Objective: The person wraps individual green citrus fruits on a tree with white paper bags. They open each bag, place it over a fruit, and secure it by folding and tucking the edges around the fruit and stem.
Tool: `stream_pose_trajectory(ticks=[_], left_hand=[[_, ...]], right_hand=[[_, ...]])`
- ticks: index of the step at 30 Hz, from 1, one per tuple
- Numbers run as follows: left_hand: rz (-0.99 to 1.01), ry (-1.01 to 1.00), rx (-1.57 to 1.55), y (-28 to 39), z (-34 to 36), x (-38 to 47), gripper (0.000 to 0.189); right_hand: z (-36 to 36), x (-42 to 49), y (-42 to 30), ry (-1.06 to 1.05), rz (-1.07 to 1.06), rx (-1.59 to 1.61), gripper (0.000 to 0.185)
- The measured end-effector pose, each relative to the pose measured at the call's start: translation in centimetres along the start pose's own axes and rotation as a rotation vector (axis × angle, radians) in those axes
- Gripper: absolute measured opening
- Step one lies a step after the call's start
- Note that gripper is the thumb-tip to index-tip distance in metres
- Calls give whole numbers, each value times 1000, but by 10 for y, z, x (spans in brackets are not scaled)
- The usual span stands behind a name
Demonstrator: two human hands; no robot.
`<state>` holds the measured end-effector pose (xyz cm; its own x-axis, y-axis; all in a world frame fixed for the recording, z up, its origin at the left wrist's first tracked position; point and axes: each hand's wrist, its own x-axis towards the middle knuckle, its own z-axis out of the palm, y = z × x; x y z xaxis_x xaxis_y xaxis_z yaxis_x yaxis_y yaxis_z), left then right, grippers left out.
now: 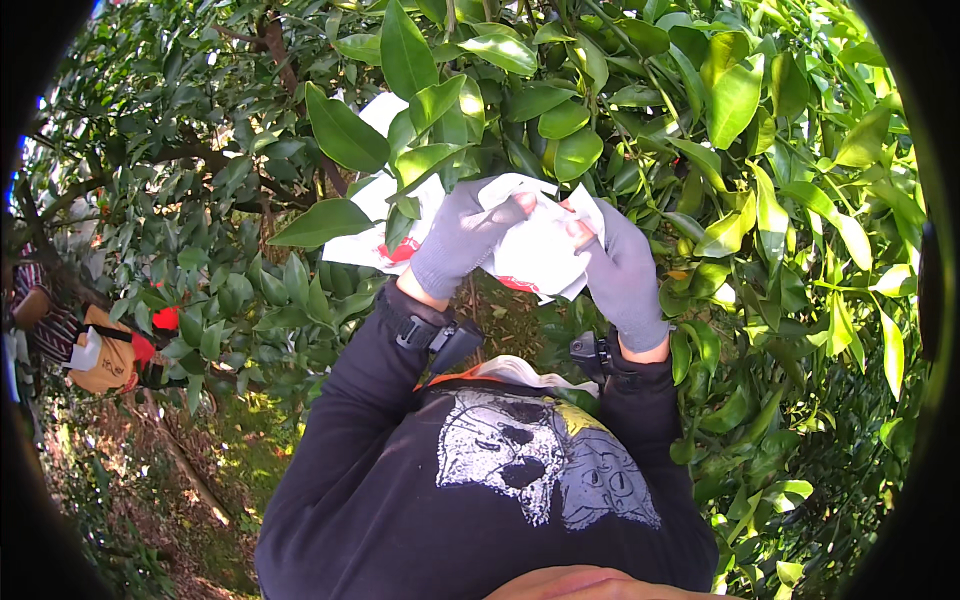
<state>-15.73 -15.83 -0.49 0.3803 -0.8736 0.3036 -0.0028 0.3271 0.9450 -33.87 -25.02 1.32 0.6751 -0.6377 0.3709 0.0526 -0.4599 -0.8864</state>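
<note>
My left hand (466, 236) and my right hand (624, 262) wear grey knit gloves with bare fingertips. Between them they grip a white paper bag (532, 251) with red print, its upper edge crumpled and folded. Thumbs and fingers press on the paper near its top; whatever the bag may hold is hidden. Just left of my left hand, a second white bag (367, 225) with red print sits among the leaves, partly covered by them. Broad green leaves (435, 105) of a tree hang right above both hands.
Dense foliage (780, 187) surrounds me above and to the right. Branches (281, 56) cross at upper left. At far left is another person (45, 307) in striped clothing, with a tan bag (105, 360). White sheets with orange edging (517, 371) stick out at my waist.
</note>
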Motion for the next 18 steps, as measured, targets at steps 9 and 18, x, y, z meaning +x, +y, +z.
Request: stream_pose_trajectory(ticks=[9, 18], left_hand=[[29, -73, -89, 2, 9, -2, 30], [-205, 37, -1, 15, 14, 7, 31]], right_hand=[[-21, 14, -8, -225, -93, -221, 24], [3, 17, -1, 196, 1, 86, 26]])
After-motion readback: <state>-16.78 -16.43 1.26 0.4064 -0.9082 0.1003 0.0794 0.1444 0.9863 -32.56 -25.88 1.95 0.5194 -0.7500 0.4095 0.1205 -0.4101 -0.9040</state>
